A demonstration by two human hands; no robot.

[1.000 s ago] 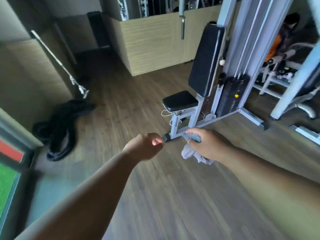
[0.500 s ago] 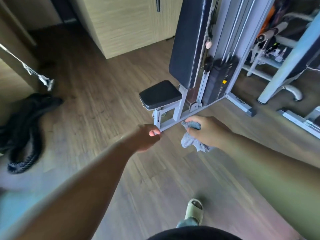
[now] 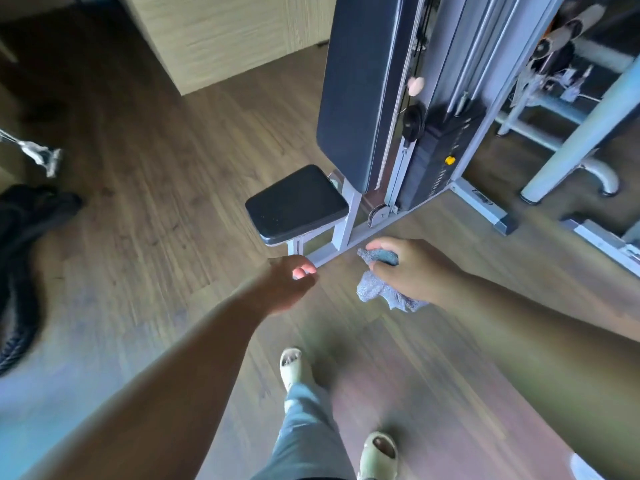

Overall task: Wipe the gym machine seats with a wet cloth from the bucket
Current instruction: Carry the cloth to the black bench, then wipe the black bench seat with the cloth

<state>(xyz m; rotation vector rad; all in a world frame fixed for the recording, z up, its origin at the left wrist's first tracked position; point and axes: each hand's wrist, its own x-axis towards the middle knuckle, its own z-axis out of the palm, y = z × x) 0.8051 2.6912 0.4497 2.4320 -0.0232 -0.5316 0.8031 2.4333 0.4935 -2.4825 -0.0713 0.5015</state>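
Observation:
A gym machine stands ahead with a black padded seat [image 3: 296, 200] and a tall black backrest [image 3: 360, 91] on a pale metal frame. My right hand [image 3: 410, 270] grips a bunched grey-blue cloth [image 3: 379, 289], held in the air just below and right of the seat. My left hand [image 3: 289, 282] hangs beside it with fingers loosely curled and holds nothing, just below the seat's front edge. No bucket is in view.
Weight stack [image 3: 440, 154] and frame base [image 3: 485, 206] sit right of the seat. More machines [image 3: 571, 109] crowd the right. Black battle rope [image 3: 20, 258] lies on the wooden floor at left. A wooden partition [image 3: 225, 32] stands behind. My feet in pale sandals [image 3: 292, 367] are below.
I have walked closer to the machine; the seat now looms larger and nearer my hands. The right hand keeps hold of the cloth, and the left hand's fist has loosened.

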